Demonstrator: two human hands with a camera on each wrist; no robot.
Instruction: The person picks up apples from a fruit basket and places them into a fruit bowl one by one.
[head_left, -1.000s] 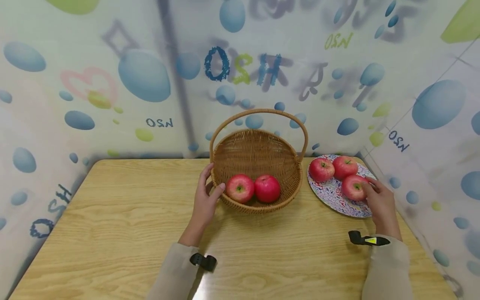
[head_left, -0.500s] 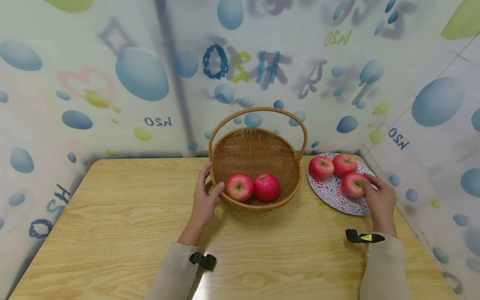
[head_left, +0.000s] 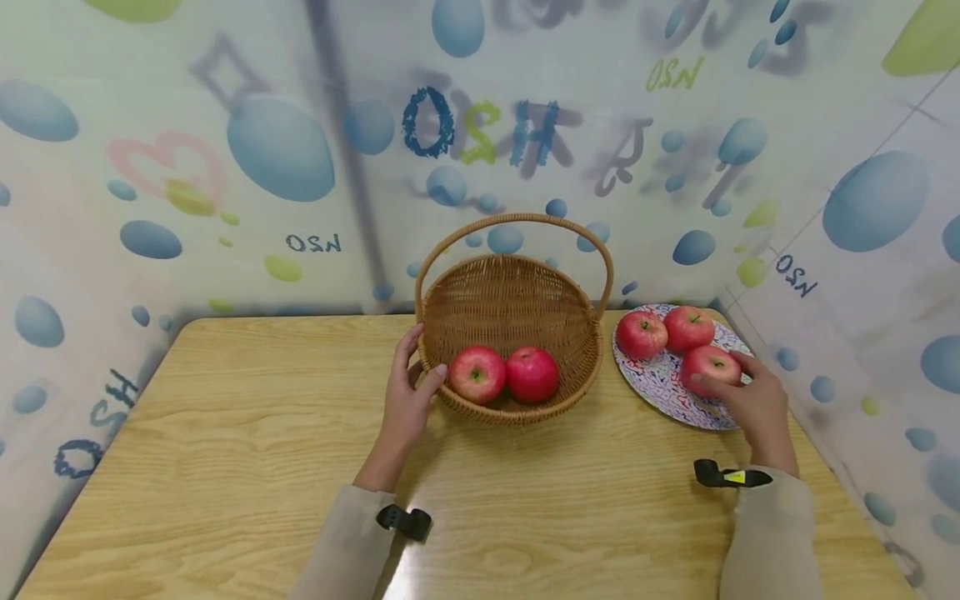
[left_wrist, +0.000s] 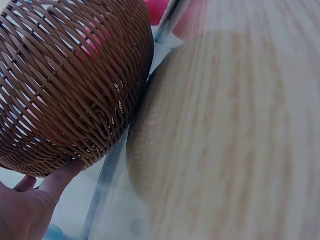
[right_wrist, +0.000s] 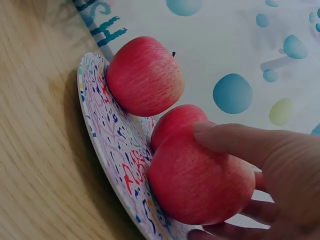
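A brown wicker basket [head_left: 510, 308] with a tall arched handle stands at the back of the table, two red apples [head_left: 477, 375] inside it. My left hand [head_left: 407, 400] holds the basket's left rim, thumb towards the front; in the left wrist view a finger and thumb touch the woven wall [left_wrist: 75, 90]. To the right, a round patterned plate [head_left: 652, 392] bears three red apples. My right hand [head_left: 757, 407] grips the nearest apple [head_left: 707, 367], thumb across its front and fingers behind. In the right wrist view this apple [right_wrist: 200, 175] hides part of another.
The light wooden table [head_left: 262, 467] reaches back to a wall [head_left: 300, 150] printed with blue drops and letters. A side wall [head_left: 885, 333] runs close by the plate's right. The basket's handle [head_left: 517, 218] arches up in front of the back wall.
My right thumb has slid from the right part of the nearest apple to its front left. The apple remains at the plate. My left hand stays on the basket rim.
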